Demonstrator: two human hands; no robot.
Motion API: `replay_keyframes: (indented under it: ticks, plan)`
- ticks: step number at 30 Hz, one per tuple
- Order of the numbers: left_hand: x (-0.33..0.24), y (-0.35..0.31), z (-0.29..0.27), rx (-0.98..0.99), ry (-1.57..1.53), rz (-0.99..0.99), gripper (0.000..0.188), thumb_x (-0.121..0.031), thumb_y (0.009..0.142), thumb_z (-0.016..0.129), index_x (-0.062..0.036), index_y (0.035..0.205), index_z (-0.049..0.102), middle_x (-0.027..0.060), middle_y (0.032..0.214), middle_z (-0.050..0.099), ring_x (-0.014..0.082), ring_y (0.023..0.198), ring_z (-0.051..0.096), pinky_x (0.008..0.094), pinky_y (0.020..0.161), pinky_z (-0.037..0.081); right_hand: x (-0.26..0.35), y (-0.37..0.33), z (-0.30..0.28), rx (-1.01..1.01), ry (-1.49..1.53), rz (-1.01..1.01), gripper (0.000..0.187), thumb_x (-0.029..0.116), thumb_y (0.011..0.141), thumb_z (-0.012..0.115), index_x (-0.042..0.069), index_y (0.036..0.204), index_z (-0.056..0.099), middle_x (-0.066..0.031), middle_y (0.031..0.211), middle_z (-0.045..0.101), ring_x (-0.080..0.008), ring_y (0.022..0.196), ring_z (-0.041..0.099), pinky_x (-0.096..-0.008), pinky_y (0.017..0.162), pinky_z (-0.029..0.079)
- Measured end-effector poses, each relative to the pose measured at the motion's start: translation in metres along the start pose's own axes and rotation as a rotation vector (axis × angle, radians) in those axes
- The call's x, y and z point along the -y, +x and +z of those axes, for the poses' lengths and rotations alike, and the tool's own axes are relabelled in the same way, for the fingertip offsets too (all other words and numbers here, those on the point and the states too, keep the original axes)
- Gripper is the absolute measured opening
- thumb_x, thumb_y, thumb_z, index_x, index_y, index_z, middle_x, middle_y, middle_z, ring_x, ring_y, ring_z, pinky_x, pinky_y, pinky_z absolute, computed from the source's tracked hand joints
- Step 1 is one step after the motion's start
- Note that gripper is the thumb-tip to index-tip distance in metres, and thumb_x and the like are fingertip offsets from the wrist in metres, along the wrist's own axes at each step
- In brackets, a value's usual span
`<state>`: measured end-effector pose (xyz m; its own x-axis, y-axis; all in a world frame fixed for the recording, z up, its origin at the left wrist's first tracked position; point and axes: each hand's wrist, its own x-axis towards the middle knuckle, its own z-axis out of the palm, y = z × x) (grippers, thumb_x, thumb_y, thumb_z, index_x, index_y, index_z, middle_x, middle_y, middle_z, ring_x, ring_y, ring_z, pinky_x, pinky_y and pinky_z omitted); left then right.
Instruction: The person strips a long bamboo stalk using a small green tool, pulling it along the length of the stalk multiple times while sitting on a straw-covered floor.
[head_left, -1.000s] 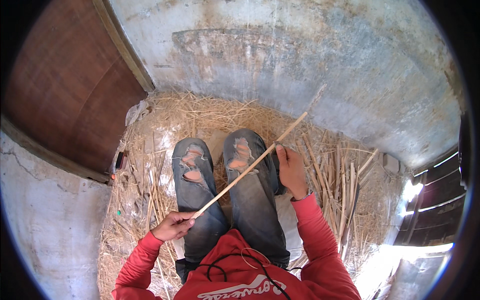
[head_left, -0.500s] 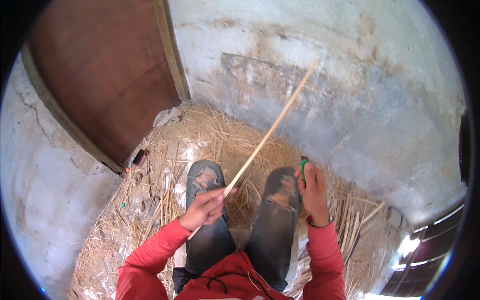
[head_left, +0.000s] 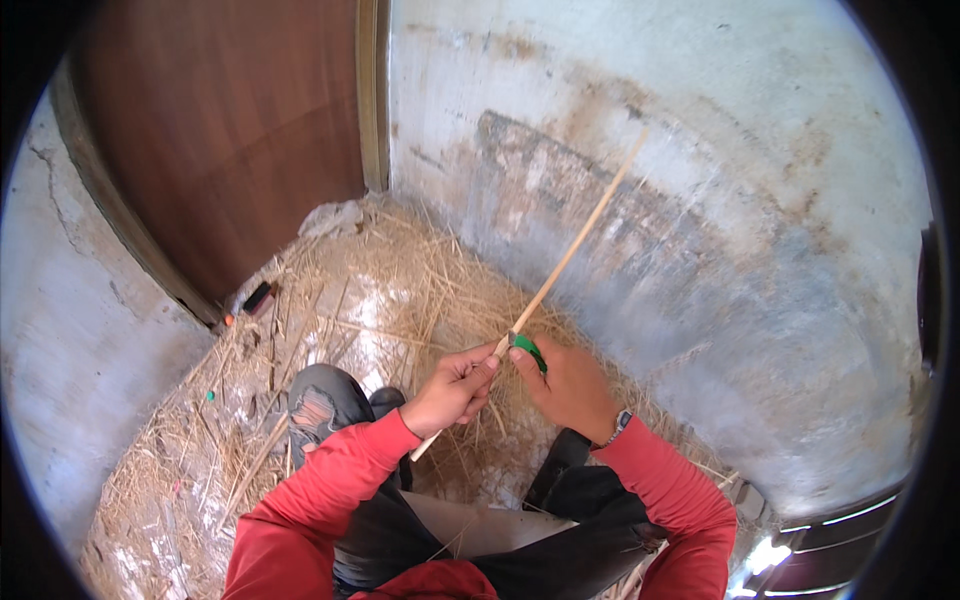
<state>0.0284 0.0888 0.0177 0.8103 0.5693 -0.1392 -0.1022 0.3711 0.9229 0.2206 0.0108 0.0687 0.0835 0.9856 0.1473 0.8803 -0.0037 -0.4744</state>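
Note:
A long, thin, pale strip of wood or bamboo (head_left: 580, 240) slants up and to the right in front of me. My left hand (head_left: 452, 388) is closed around its lower part, and the short near end sticks out below the fist. Just above that grip, my right hand (head_left: 572, 388) is closed on a small green-handled knife (head_left: 528, 352). The knife's dark blade lies against the strip, and the two hands are close together. Most of the handle is hidden by the right fingers. A watch (head_left: 622, 420) is on my right wrist.
Straw-like shavings (head_left: 400, 270) litter the floor. A brown door (head_left: 220, 140) stands at the far left, and a stained wall (head_left: 720, 250) rises ahead and to the right. A small dark object (head_left: 258, 298) lies near the door. My knees (head_left: 325, 400) are bent below my arms.
My right hand has come left and inward with the knife, bringing it onto the strip. My left hand has shifted slightly right. My legs have spread, with the knees moving outward.

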Motion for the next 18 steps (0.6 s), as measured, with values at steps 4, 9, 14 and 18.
replay_keyframes:
  ticks: [4,9,14,18]
  plan:
    - [0.023,0.002,-0.012,-0.110,0.348,0.180,0.045,-0.022,0.110,0.050,-0.0086,0.153,0.047,-0.0062,0.064,0.043,0.0051,0.050,0.039,0.0244,0.046,0.033,-0.006,0.007,0.012,0.034,0.027,-0.025,0.041,0.040,0.103,0.057,0.002,0.091,0.064,-0.0207,0.061,0.057,-0.0435,0.058,0.060,-0.0505,0.054,0.044]
    - [0.024,-0.003,-0.018,-0.140,0.542,0.168,0.043,-0.018,0.108,0.054,-0.0036,0.149,0.051,-0.0056,0.066,0.045,0.0027,0.056,0.040,0.0233,0.051,0.035,-0.035,0.040,0.002,-0.017,0.016,0.271,0.049,0.044,0.106,0.048,0.002,0.091,0.067,-0.0203,0.059,0.058,-0.0410,0.056,0.062,-0.0518,0.056,0.048]
    - [0.024,-0.013,-0.014,-0.143,0.573,0.172,0.043,-0.016,0.106,0.057,0.0041,0.144,0.053,0.0016,0.073,0.053,0.0051,0.067,0.046,0.0259,0.061,0.043,-0.051,0.030,0.006,-0.032,0.079,0.103,0.054,0.048,0.106,0.049,-0.001,0.099,0.069,-0.0195,0.059,0.055,-0.0366,0.056,0.060,-0.0495,0.057,0.046]
    - [0.031,-0.008,-0.021,-0.227,0.640,0.229,0.041,-0.015,0.105,0.058,0.0074,0.139,0.056,0.0198,0.088,0.070,0.0102,0.074,0.058,0.0299,0.072,0.052,-0.022,0.009,0.040,0.107,0.026,-0.033,0.049,0.045,0.105,0.051,0.000,0.110,0.071,-0.0181,0.060,0.057,-0.0358,0.056,0.060,-0.0476,0.058,0.046]
